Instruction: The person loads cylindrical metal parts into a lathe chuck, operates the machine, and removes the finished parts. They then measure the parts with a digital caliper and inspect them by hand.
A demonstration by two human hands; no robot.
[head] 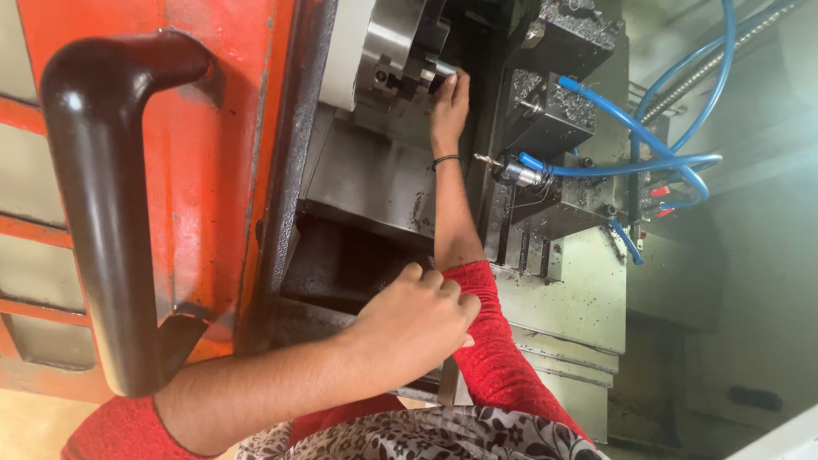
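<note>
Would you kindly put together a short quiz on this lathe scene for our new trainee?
1. Multiple choice: the right hand has its grip on the A) black door handle, B) small metal workpiece at the chuck, C) drill bit.
2. True or false: the left hand lies spread flat on the orange door.
3. Fill in: the hoses beside the tool turret are ____ in colour.

Key: 1 B. 2 False: it is closed in a fist at the lower edge of the machine opening. 3 Blue.
</note>
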